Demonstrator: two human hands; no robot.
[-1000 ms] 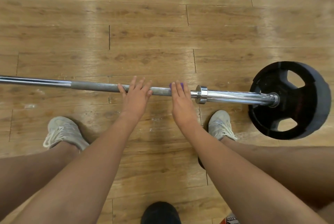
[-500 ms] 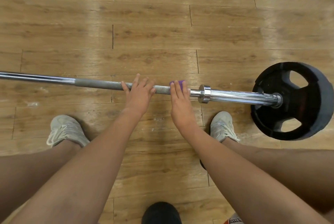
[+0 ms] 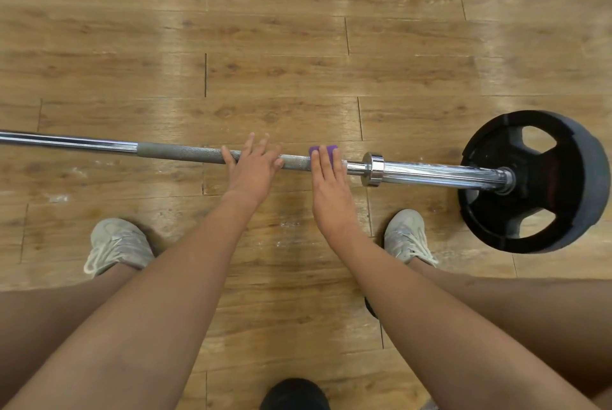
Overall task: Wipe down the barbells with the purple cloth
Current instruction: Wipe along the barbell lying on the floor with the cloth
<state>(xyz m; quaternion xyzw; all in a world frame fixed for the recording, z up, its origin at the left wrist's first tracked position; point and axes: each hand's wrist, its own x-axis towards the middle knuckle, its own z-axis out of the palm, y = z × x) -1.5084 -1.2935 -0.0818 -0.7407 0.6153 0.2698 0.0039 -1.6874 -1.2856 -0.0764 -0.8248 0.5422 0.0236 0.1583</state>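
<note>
Pressing purple cloth (image 3: 331,148) on knurled grey barbell (image 3: 178,152), right hand (image 3: 328,191)

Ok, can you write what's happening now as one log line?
step: wipe | right hand presses purple cloth on barbell | left hand rests on barbell

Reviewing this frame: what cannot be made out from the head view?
All head view.
Purple cloth: mostly under the right hand; its size and folds are hidden.
Long steel barbell: left end cut off by the frame edge.
Dark round object at the bottom edge: cropped, unidentifiable.
</note>
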